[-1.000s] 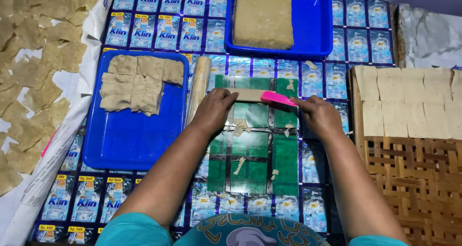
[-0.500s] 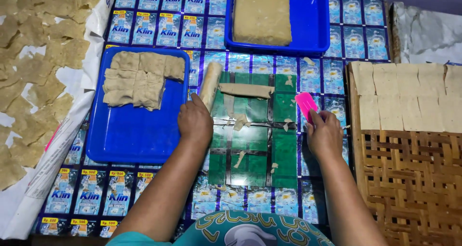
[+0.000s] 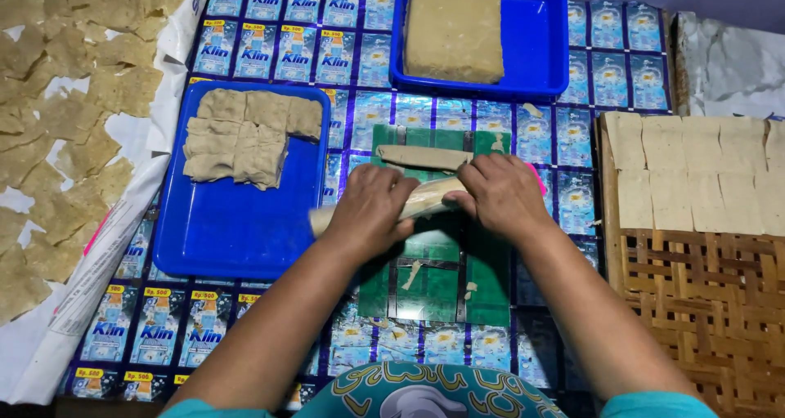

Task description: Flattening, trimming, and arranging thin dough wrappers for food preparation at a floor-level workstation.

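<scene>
Your left hand [image 3: 370, 211] and right hand [image 3: 500, 194] both wrap their fingers around the wooden rolling pin [image 3: 425, 200] over the green mat [image 3: 437, 283], just below a dough strip [image 3: 425, 156].

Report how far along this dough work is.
Done: flat squares laid on the woven tray, cut pieces in the blue tray. In hand: left hand and right hand grip a rolling pin by a dough strip. Left: the big block.
</scene>
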